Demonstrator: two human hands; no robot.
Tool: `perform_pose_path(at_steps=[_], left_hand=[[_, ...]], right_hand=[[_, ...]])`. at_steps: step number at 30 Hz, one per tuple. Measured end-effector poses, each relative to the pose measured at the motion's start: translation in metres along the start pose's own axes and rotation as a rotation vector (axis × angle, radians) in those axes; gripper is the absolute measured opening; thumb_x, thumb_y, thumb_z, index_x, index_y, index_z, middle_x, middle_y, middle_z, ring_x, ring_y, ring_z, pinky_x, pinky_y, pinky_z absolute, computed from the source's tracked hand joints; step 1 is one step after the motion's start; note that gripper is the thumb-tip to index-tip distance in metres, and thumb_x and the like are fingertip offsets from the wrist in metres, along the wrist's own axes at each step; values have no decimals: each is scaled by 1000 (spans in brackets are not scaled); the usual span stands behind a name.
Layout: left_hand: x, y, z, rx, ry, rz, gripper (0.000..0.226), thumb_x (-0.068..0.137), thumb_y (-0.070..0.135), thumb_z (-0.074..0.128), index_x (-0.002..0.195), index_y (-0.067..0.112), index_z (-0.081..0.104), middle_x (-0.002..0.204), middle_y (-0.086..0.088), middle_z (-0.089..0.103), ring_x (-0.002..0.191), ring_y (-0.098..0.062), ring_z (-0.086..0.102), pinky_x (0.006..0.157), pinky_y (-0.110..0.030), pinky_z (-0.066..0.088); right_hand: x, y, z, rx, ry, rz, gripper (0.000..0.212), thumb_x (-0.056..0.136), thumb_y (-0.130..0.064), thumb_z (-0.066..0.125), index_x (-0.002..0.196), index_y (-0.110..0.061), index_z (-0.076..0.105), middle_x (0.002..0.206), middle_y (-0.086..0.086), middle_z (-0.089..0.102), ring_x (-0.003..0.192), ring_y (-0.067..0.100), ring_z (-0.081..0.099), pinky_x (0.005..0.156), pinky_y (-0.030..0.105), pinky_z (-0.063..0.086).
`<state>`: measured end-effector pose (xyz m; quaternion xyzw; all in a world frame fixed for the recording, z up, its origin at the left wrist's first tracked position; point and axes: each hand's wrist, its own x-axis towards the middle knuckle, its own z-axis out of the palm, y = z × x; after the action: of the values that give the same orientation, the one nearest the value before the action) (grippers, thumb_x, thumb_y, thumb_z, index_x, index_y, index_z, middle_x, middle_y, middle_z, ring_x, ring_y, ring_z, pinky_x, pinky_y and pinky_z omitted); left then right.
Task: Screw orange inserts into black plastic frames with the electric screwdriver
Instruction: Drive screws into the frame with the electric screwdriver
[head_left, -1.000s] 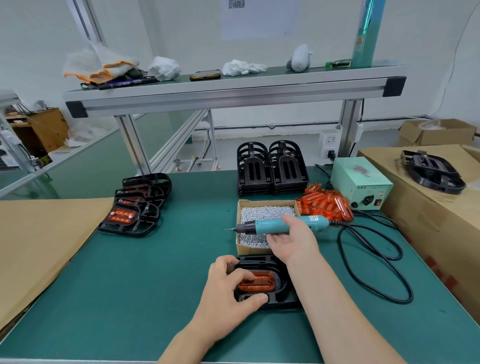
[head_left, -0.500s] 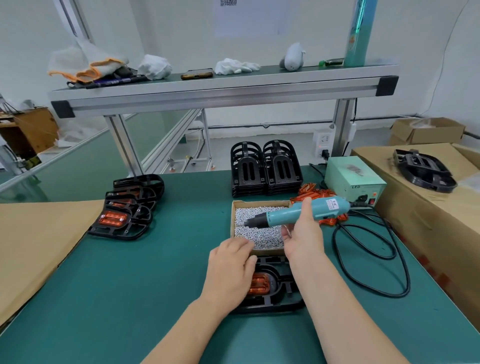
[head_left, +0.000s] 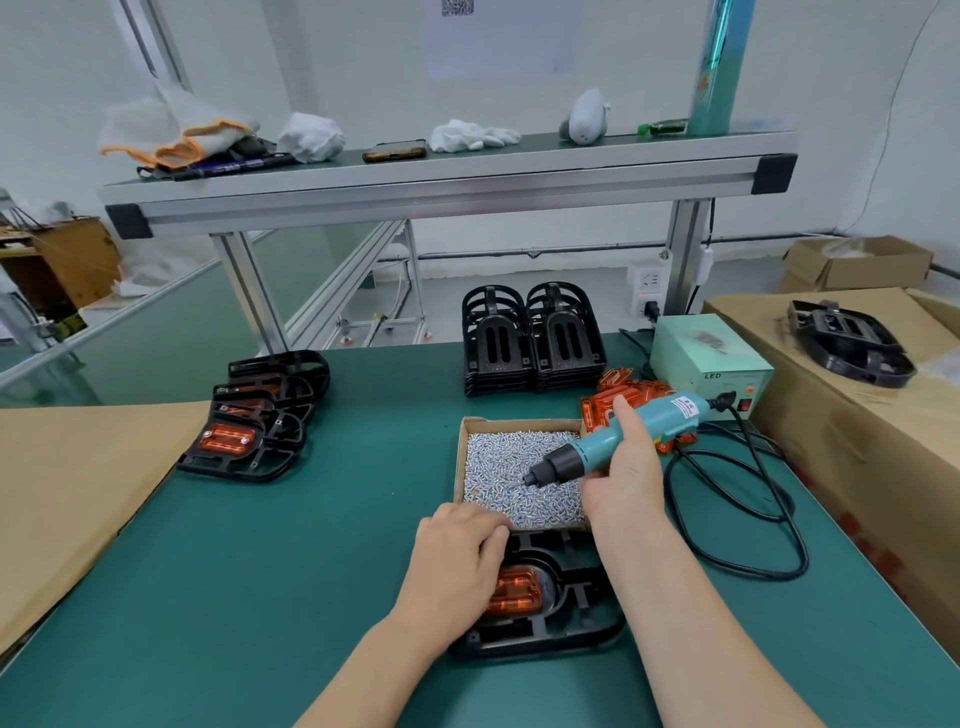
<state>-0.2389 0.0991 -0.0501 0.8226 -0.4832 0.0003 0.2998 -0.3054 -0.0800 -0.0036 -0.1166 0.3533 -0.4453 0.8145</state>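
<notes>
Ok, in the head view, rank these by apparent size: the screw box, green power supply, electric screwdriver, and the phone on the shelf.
1-2. screw box and power supply: they look alike, so unranked.
3. electric screwdriver.
4. phone: smallest, though it is farthest from the camera.

Matt green mat (head_left: 260, 597), shiny metal screws (head_left: 498, 462) in a cardboard box (head_left: 459, 457), glossy translucent orange insert (head_left: 517, 592), black plastic frame (head_left: 571, 618).

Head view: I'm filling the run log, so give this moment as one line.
phase: screw pickup | right hand: grips electric screwdriver, tip in screw box | left hand: rests on black frame holding orange insert
</notes>
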Motion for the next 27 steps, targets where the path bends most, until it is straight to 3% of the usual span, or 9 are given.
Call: perform_pose_path(at_steps=[4, 6, 9, 11, 14, 17, 20, 23, 27], left_hand=[[27, -1, -12, 53, 13, -34, 26, 100, 24, 52, 116, 29, 72, 112, 10, 68, 108, -14, 52, 97, -34, 39], [50, -1, -16, 75, -106, -42, 27, 97, 17, 56, 117, 26, 72, 111, 5, 67, 107, -15, 55, 95, -30, 42], [78, 9, -13, 162, -386, -7, 19, 91, 20, 66, 110, 22, 71, 93, 4, 61, 90, -18, 56, 77, -27, 41], [87, 13, -8, 225, -471, 41, 8, 87, 21, 70, 91, 23, 64, 86, 4, 55, 83, -19, 52, 70, -27, 36], [93, 11, -2, 223, -448, 55, 35, 86, 15, 70, 67, 28, 43, 76, 7, 54, 79, -18, 52, 61, -24, 33], [89, 6, 1, 152, -379, 32, 18, 87, 14, 69, 72, 20, 59, 71, 13, 56, 75, -13, 51, 57, -17, 32], [82, 4, -1, 63, -285, -16, 10, 89, 17, 67, 84, 16, 75, 85, 9, 70, 78, -7, 57, 72, -22, 43], [74, 6, -6, -69, -143, -121, 10, 89, 21, 68, 85, 21, 77, 83, 15, 71, 79, -3, 61, 76, -20, 48], [56, 8, -17, -435, -55, -299, 12, 86, 22, 75, 82, 33, 78, 79, 20, 73, 76, 6, 64, 65, -6, 45]], right_hand=[[-2, -1, 3, -33, 1, -30, 32, 80, -26, 83, 104, -24, 63, 89, -2, 65, 81, 15, 65, 73, 37, 57], [-2, -4, 5, -34, 7, -50, 29, 79, -27, 84, 100, -24, 65, 83, -4, 62, 73, 12, 61, 61, 31, 53], [-2, -7, 4, -49, 4, -84, 26, 78, -27, 83, 97, -25, 65, 75, -8, 61, 59, 5, 60, 51, 22, 51], [-3, -10, 5, -40, -13, -91, 26, 78, -28, 83, 96, -25, 65, 74, -10, 60, 57, 4, 59, 59, 25, 55], [-2, -13, 5, 26, -35, -84, 28, 79, -28, 83, 99, -21, 65, 74, -7, 60, 63, 8, 58, 93, 40, 56], [0, -15, 1, 61, -61, -80, 26, 82, -26, 80, 101, -21, 64, 71, -7, 60, 59, 6, 58, 104, 48, 50], [-1, -15, 0, 53, -77, -77, 20, 83, -23, 79, 97, -20, 65, 71, -7, 62, 61, 5, 58, 106, 47, 49], [-6, -14, 1, 27, -61, -90, 17, 82, -20, 79, 90, -21, 64, 65, -9, 63, 55, 3, 58, 99, 41, 53], [-14, -14, 1, 9, -34, -116, 23, 81, -18, 79, 97, -21, 63, 63, -11, 64, 50, 1, 59, 62, 23, 54]])
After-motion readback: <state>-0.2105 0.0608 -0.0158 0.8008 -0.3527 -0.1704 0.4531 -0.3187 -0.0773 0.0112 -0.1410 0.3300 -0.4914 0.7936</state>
